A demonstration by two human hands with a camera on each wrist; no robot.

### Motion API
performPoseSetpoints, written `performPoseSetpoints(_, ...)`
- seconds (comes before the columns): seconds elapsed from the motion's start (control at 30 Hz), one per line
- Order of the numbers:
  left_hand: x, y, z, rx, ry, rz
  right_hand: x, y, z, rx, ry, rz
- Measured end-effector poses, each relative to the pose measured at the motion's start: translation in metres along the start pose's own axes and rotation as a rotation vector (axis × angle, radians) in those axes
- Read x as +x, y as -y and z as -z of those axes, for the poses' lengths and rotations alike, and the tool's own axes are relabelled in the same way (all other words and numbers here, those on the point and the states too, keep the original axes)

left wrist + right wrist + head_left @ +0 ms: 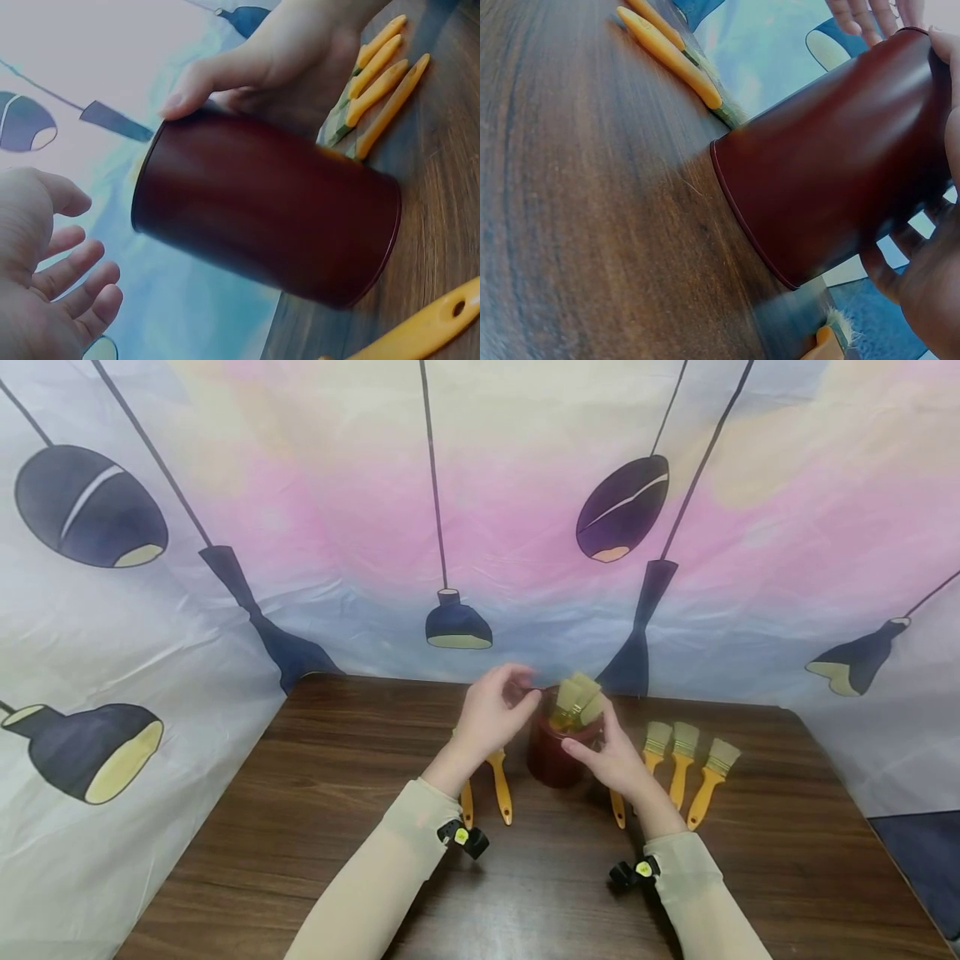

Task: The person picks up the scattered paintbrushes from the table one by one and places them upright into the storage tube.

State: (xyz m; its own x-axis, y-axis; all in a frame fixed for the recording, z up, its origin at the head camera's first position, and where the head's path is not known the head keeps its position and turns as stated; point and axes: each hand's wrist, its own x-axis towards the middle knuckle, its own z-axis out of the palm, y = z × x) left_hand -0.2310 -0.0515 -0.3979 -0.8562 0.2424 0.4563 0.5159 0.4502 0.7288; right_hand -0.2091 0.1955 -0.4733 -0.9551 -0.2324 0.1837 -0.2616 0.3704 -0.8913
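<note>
A dark red cylindrical canister point(551, 756) stands on the table, with several paintbrushes point(573, 697) in it, bristles up. My right hand point(622, 760) grips the canister from the right near its top, thumb at the rim point(154, 154) and fingers point(885, 270) round the other side. To the canister's left is my left hand point(491, 710), fingers loosely bent and holding nothing. A gap separates this left hand point(56, 270) from the rim in the left wrist view.
Left of the canister lie two paintbrushes with yellow handles, one of them a nearer brush point(502, 789). Several more, including an outermost brush point(707, 792), lie to the right, handles toward me. Behind the wooden table point(315, 802) hangs a cloth point(360, 543) printed with lamps.
</note>
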Motion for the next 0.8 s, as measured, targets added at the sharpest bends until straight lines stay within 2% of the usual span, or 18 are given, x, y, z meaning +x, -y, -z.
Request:
performPoseSetpoints(0.17, -0.006, 0.011, 0.009, -0.031, -0.033, 0.059, 0.0, 0.001, 0.0, -0.014, 0.0, -0.013)
performPoseSetpoints(0.43, -0.021, 0.034, 0.017, -0.014, -0.087, 0.1, -0.001, 0.005, 0.002, -0.009, 0.006, -0.041)
performPoseSetpoints(0.63, -0.037, 0.057, 0.024, 0.064, -0.085, 0.17, 0.0, 0.007, 0.002, 0.0, 0.012, -0.043)
performPoseSetpoints(0.8, -0.05, 0.076, 0.027, 0.193, -0.028, 0.277, -0.001, 0.006, 0.001, -0.008, 0.013, -0.039)
